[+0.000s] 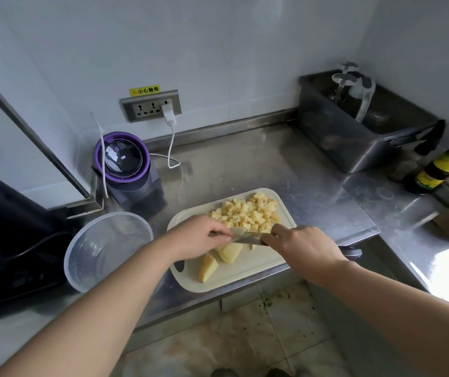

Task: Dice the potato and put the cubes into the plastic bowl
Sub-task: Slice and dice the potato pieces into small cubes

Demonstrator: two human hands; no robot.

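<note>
Centre frame: my right hand (302,248) grips the knife (247,238) by its handle | my left hand (204,235) pinches the blade's tip, fingers curled | potato cubes (247,213) heaped upper right on the cutting board (245,281), larger potato chunks (228,251) below the blade | plastic bowl (103,246) stands just left of the board on the surface (285,170)

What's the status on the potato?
Right hand grips knife, left hand pinches its blade. Cubes piled on board, big chunks uncut. Plastic bowl empty, nothing in the way.
</note>
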